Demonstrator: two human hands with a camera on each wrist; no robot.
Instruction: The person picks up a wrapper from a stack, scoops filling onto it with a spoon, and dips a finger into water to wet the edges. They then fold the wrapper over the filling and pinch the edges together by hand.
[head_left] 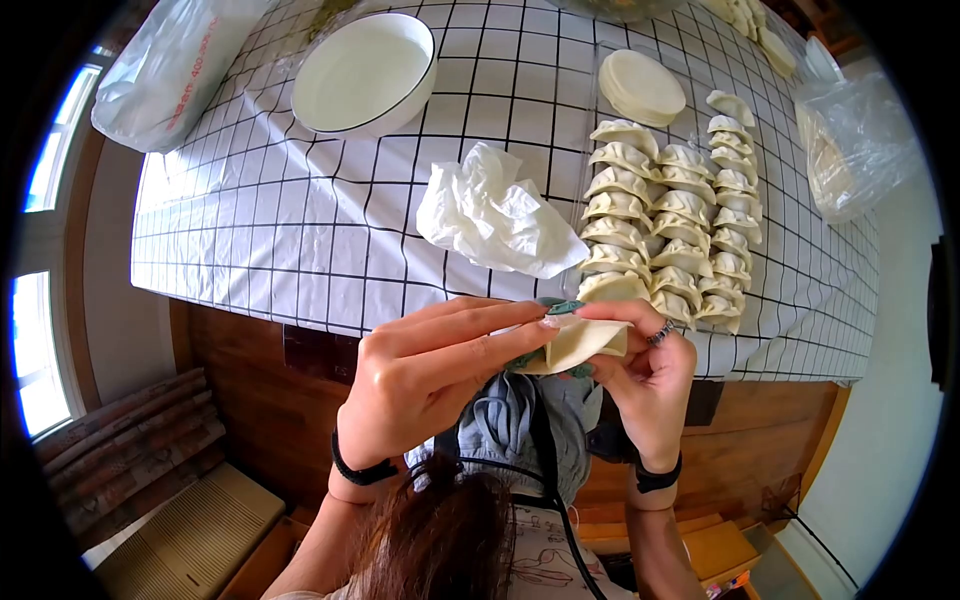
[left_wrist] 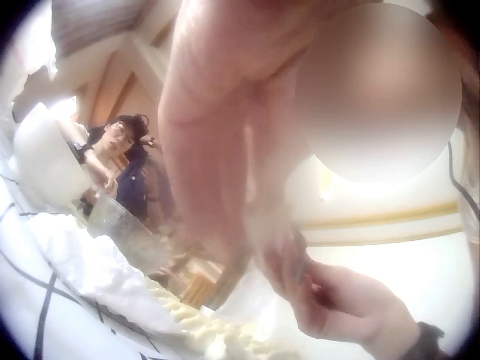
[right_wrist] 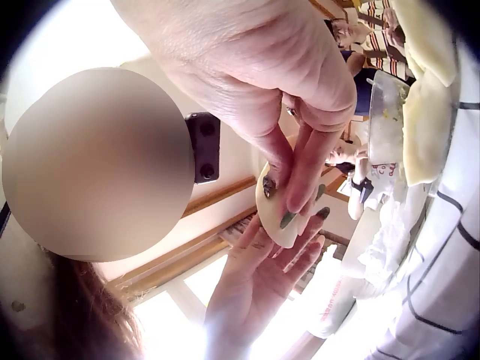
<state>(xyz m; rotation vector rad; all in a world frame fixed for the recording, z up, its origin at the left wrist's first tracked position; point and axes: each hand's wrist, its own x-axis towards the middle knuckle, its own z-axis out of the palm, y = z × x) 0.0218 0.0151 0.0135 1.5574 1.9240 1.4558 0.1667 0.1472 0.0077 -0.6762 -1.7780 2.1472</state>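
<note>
A pale dumpling wrapper (head_left: 585, 345) is folded over between both hands, just off the table's near edge. The right hand (head_left: 655, 375) pinches it with thumb and fingers, and a ring shows on one finger. From the other side, the left hand (head_left: 430, 355) holds the wrapper's left end, its long fingers reaching over the top. In the right wrist view the wrapper (right_wrist: 264, 208) bulges out beside the right fingertips, with the left hand (right_wrist: 251, 281) below it. Any filling inside is hidden. Pleated dumplings (head_left: 615, 205) stand in three rows just beyond the hands.
Behind the rows lies a stack of round wrappers (head_left: 640, 88). Crumpled white tissue (head_left: 490, 215) lies left of them on the checked tablecloth (head_left: 250, 235). A white bowl (head_left: 425, 85) and plastic bags (head_left: 165, 75) are further back. Other people (left_wrist: 124, 150) are across the table.
</note>
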